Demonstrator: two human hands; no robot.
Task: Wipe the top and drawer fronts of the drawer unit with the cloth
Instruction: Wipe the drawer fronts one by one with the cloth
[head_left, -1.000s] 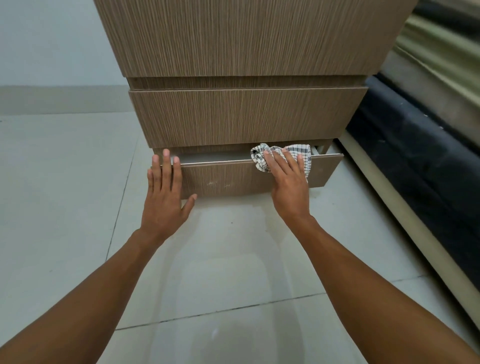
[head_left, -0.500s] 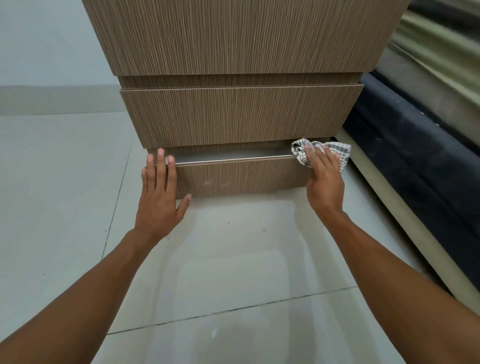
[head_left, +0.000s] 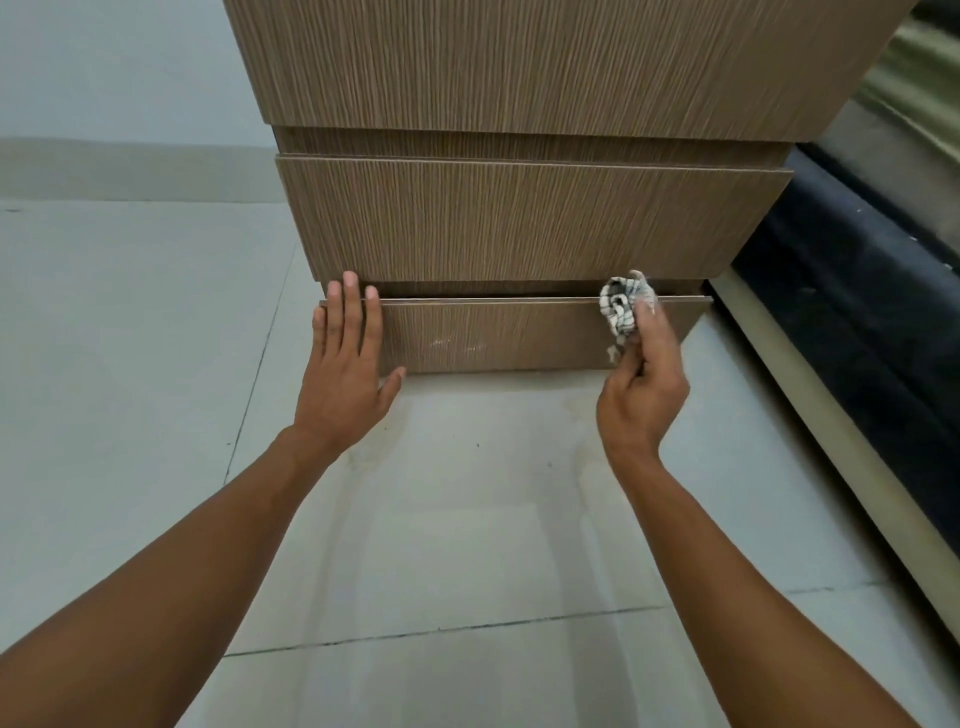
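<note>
A brown wood-grain drawer unit (head_left: 530, 67) stands in front of me on the floor. Its bottom drawer front (head_left: 498, 335) is nearly closed, with only a thin gap showing along its top edge. My left hand (head_left: 345, 364) lies flat against the left end of that drawer front, fingers up over the top edge. My right hand (head_left: 644, 379) grips a bunched black-and-white checked cloth (head_left: 621, 306) and holds it at the drawer's top edge near the right end. The middle drawer front (head_left: 519, 218) above is closed.
Pale floor tiles (head_left: 457, 519) spread around me. A dark bed base (head_left: 852, 312) with a light plinth runs along the right of the unit. A pale wall with a skirting band (head_left: 130, 166) is at the left back.
The bottom drawer has gone from partly open to almost closed. My right hand slid the cloth right along the top edge, then bunched it up and turned sideways. My left hand stayed on the drawer's left end.
</note>
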